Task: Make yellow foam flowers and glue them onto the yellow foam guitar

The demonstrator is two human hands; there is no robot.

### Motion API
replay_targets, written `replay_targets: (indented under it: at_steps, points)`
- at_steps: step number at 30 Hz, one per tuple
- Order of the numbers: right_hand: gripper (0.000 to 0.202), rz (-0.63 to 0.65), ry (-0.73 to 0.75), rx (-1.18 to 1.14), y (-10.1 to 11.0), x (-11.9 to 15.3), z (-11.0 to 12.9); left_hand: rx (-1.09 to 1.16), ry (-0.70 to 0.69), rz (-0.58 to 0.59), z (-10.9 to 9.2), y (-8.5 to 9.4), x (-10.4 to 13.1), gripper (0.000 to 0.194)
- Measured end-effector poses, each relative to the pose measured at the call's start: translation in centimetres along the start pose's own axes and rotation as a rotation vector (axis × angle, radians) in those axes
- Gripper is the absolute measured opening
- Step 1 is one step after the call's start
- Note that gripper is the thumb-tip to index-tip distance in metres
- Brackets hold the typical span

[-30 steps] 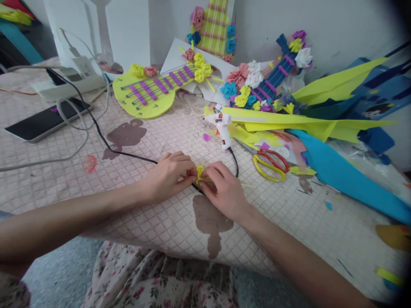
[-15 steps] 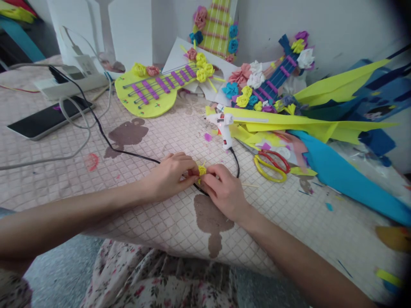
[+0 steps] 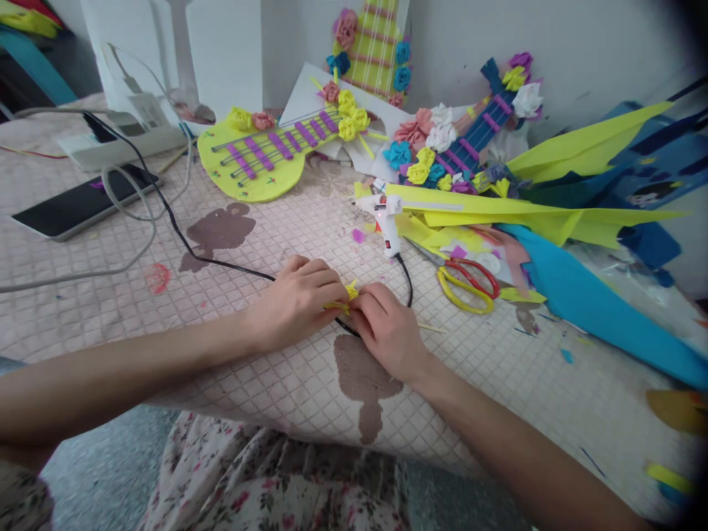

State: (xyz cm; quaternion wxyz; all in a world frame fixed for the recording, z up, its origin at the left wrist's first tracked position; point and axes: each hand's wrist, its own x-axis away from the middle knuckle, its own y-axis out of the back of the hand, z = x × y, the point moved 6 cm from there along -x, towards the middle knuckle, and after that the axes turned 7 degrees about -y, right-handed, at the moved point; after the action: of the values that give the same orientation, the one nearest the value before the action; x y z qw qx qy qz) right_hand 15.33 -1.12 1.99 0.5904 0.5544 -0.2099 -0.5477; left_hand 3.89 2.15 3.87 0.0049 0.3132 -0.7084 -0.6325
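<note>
Between my hands is a small crumpled yellow paper flower [image 3: 350,290], mostly covered by the fingers. My left hand [image 3: 302,299] pinches it from the left, with a yellow edge showing under the fingertips. From the other side my right hand [image 3: 387,328] grips it between thumb and fingers. A thin pale stick [image 3: 433,328] pokes out to the right of my right hand; whether I hold it cannot be told. The black cord [image 3: 232,267] passes beneath both hands. Beyond them lies a white glue gun [image 3: 386,221] with a small red light.
Scissors [image 3: 467,284] with red and yellow handles lie to the right. Yellow paper strips [image 3: 553,210] and blue paper [image 3: 597,306] spread behind them. A yellow paper guitar [image 3: 254,181] and a blue one [image 3: 470,144] are at the back. A phone [image 3: 82,206] and power strip [image 3: 127,144] sit left.
My left hand has turned and its fingers have shifted slightly right over the yellow flower. My right hand stays almost in place. The glue gun and scissors have not moved.
</note>
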Motion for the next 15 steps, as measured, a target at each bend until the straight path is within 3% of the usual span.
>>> replay_targets:
  at_steps: [15]
  points:
    - [0.012,-0.017,-0.042,-0.101,0.07,0.25,-0.58,-0.088,-0.049,0.036,-0.34,-0.41,-0.04,0.014]
